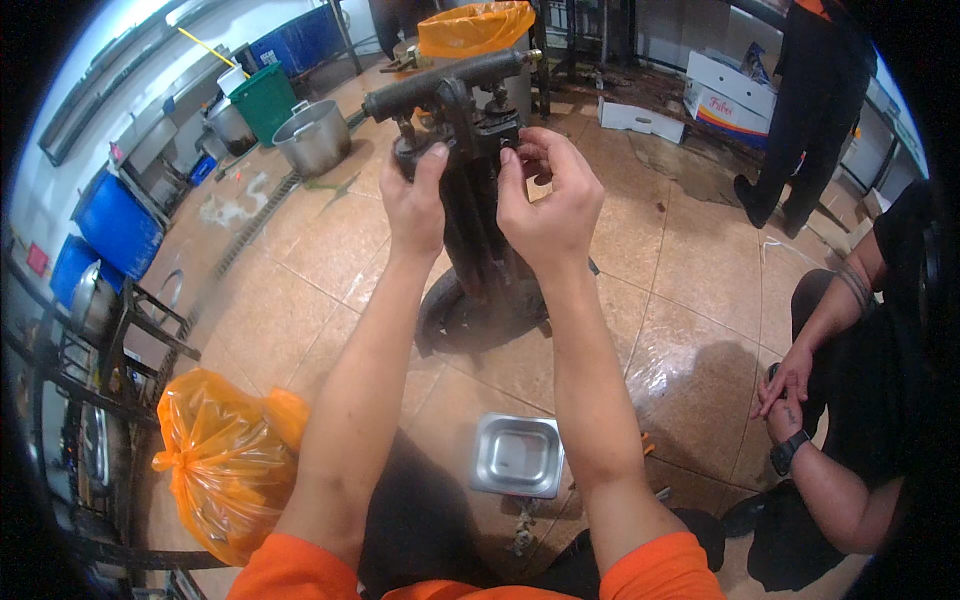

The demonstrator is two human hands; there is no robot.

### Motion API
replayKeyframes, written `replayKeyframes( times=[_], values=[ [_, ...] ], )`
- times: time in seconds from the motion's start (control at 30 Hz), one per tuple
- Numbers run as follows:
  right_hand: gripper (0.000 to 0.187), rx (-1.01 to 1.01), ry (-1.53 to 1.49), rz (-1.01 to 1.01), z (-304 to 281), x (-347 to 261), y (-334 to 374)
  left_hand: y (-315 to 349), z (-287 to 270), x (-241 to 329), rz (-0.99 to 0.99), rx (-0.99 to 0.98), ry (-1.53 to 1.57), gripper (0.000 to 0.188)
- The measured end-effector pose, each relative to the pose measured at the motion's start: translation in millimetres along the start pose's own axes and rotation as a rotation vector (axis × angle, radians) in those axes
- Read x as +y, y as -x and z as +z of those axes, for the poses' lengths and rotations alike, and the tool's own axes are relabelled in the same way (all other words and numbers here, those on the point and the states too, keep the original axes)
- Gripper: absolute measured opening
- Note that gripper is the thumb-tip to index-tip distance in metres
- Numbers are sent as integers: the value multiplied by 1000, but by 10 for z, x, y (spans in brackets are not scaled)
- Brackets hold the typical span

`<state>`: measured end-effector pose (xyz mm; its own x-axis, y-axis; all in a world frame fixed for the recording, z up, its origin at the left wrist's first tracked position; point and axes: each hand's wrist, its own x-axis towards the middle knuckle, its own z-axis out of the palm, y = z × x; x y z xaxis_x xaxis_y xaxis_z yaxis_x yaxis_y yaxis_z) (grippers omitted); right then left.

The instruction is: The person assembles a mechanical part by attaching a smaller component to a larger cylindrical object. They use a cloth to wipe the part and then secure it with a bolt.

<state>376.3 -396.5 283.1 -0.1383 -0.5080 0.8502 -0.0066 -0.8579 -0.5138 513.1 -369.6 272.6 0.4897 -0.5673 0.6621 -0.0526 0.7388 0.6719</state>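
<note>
Our left hand clenches the black cast-iron press; right hand fingers pinch its small fitting. A slip could drop it on the floor.

Floor: tan tiled floor, wet and glossy in patches, under my knees.
Straight ahead: a black machine stands upright on its round base.
Near me: a small square steel pan lies flat on the tiles.
My left: a tied orange plastic bag sits beside a dark metal rack.
Far left: a steel pot and a green bin stand close together.
Far right: white cardboard boxes rest on the floor.
</note>
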Motion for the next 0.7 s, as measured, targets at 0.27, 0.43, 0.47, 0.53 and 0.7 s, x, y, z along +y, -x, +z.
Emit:
replayKeyframes(
  times=[0.27,0.43,0.47,0.53,0.7],
  values=[
    [8,50,191,-183,100,102,27,11,24,28,-5,-15,10,27],
    [10,-63,347,-109,65,103,-35,6,28,0,-8,-16,19,29],
    [11,-76,369,-109,71,79,-58,2,13,-4,-6,-14,11,29],
    [13,-45,287,-53,41,4,-49,0,-27,-7,-12,-9,-18,29],
    [22,-80,224,-149,55,125,-89,5,18,9,-7,-13,-35,27]
  ],
)
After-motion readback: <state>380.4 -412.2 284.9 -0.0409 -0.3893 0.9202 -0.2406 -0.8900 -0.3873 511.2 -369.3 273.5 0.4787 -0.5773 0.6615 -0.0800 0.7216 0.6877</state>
